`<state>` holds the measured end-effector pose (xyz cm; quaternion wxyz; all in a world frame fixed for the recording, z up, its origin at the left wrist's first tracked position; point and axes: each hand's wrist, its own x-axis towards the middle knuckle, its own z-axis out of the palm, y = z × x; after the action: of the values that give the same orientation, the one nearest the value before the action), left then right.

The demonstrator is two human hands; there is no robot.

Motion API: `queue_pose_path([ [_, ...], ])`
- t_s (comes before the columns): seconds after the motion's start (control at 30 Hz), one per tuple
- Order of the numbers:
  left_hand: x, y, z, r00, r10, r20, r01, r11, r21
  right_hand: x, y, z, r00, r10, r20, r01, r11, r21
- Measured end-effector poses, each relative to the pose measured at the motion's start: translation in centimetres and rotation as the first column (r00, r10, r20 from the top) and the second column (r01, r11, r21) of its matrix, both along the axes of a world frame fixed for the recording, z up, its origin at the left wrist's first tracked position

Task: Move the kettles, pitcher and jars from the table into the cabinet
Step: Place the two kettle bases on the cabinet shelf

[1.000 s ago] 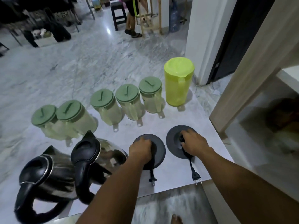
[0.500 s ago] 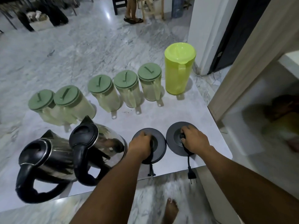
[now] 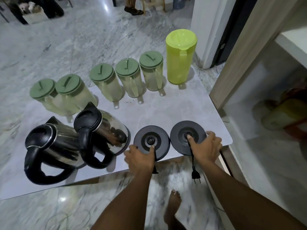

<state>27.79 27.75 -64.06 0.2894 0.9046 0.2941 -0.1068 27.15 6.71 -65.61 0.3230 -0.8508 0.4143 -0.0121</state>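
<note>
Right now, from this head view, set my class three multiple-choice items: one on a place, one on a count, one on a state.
1. Where does the yellow-green pitcher stand?
A. at the right end of the jar row
B. between the two kettles
C. on the floor

2. How many green-lidded jars are on the table?
A. three
B. five
C. seven

3. What are the hands doing?
A. lifting a kettle by its handle
B. each resting on a round black kettle base
C. hanging clear of the table

Answers:
1 A: it stands just right of the last jar, near the cabinet.
2 B: five green lids show in the row.
3 B: the left hand lies on the left base and the right hand on the right base; both kettles stand untouched.
</note>
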Motion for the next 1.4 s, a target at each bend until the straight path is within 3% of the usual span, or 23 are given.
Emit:
queue_pose_path([
  [0.07,-1.8,-0.6,0.0,0.956,0.275,-0.098,-0.286,0.950,-0.127,-0.7,0.8,-0.7,0.965,-0.260,-0.041,0.262,0.933,0.245],
  [0.13,-2.6,-1.0,-1.1,0.854,0.478,-0.207,-0.521,0.772,-0.364,-1.1,1.4,-1.4,0.923,-0.383,-0.039,0.368,0.847,0.383],
  [0.2,-2.7,-1.4,-1.4,0.777,0.568,-0.271,-0.616,0.599,-0.511,-1.0,1.8,-1.7,0.885,-0.463,-0.054,0.432,0.772,0.466],
  [0.33,-2.0,-0.7,-3.3,0.711,0.608,-0.354,-0.664,0.412,-0.625,-1.1,2.4,-2.8,0.820,-0.562,-0.108,0.474,0.562,0.678],
  [0.4,-2.2,-0.1,-4.5,0.731,0.576,-0.365,-0.654,0.441,-0.615,-1.8,2.7,-3.3,0.827,-0.542,-0.151,0.463,0.502,0.731],
  [0.57,-3.8,3.0,-6.7,0.874,0.398,-0.278,-0.477,0.596,-0.646,-5.5,4.5,-3.0,0.842,-0.526,-0.122,0.405,0.466,0.787],
  [0.7,-5.2,5.6,-4.4,0.937,0.228,-0.266,-0.348,0.526,-0.776,-9.3,6.6,-0.4,0.810,-0.585,-0.046,0.371,0.449,0.813],
  [0.93,-7.9,7.1,2.2,0.985,-0.004,-0.174,-0.146,0.526,-0.838,-16.9,8.6,6.7,0.732,-0.678,0.068,0.344,0.454,0.822],
  [1.13,-11.6,2.9,7.4,0.957,-0.278,-0.084,0.055,0.460,-0.886,-25.7,4.8,11.0,0.620,-0.770,0.152,0.386,0.468,0.795],
  [1.4,-21.1,-4.4,11.1,0.826,-0.563,0.036,0.261,0.325,-0.909,-41.2,0.6,15.9,0.459,-0.824,0.333,0.449,0.539,0.713],
])
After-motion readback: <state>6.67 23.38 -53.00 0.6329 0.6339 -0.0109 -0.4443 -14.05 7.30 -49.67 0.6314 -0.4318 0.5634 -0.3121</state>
